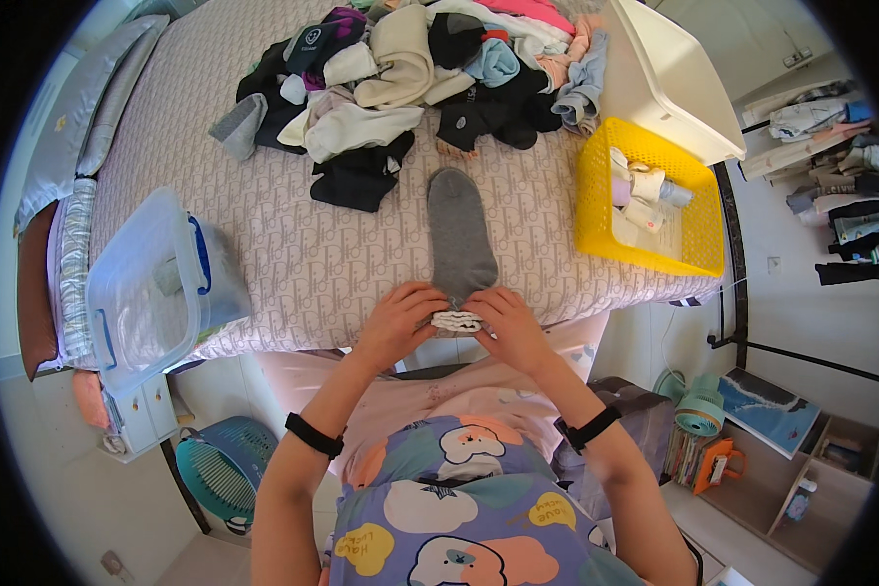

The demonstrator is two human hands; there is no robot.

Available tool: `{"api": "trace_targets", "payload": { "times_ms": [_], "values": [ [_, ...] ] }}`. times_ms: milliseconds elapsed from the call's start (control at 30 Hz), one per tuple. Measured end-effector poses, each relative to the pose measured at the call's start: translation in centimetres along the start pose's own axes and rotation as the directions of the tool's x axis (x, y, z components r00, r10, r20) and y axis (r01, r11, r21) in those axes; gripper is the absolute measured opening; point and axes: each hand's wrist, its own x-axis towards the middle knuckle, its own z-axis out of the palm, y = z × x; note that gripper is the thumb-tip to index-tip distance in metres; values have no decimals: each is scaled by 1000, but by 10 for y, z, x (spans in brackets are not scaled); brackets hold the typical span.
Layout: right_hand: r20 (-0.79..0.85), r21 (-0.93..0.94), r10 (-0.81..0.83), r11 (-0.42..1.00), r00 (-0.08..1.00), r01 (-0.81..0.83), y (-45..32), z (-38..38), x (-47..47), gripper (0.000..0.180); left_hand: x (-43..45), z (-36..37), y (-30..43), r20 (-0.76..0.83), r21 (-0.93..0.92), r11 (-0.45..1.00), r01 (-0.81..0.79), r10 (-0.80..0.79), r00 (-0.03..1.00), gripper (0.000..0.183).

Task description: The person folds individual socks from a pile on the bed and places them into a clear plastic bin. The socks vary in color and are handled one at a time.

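A grey sock (460, 227) lies flat on the patterned bedspread (300, 278), toe pointing away from me. Its near end is a rolled or folded white cuff (456, 321) at the bed's front edge. My left hand (403, 322) grips the left end of this cuff between thumb and fingers. On the opposite end, my right hand (509, 326) pinches the cuff in the same way. Beyond the toe rises a heap of loose socks and clothing, with a black sock (362, 176) and a white sock (366, 128) at its near side.
At right, a yellow perforated basket (590, 198) holds several rolled socks (644, 183); a white bin (674, 80) stands behind it. A clear plastic box (146, 293) with blue handles sits at the left. A teal laundry basket (227, 461) and a small fan (699, 410) are below bed level.
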Motion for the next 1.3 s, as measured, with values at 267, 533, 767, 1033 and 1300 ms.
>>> {"api": "trace_targets", "payload": {
  "times_ms": [267, 533, 767, 1033, 1300],
  "values": [
    [-50, 188, 166, 970, 985, -154, -6, -7, 8, 32, 6, -1, 11, -132, -169, 978, 125, -148, 980, 42],
    [-85, 292, 439, 869, 894, -399, -14, 3, 19, 29, 17, 4, 20, -186, -194, 940, 281, -316, 930, 32],
    [-258, -78, 224, 965, 940, -251, -15, 8, 24, 33, 26, 19, 13, -350, 128, 985, 118, -67, 935, 23],
    [-74, -195, -126, 975, 989, 110, 3, -5, 14, 47, 21, 9, -5, -122, 153, 981, -121, 140, 983, 33],
    [-76, 297, 279, 923, 957, -245, 3, -9, 20, 34, 20, -2, 3, -82, -48, 995, 84, -88, 993, 29]
  ]
}}
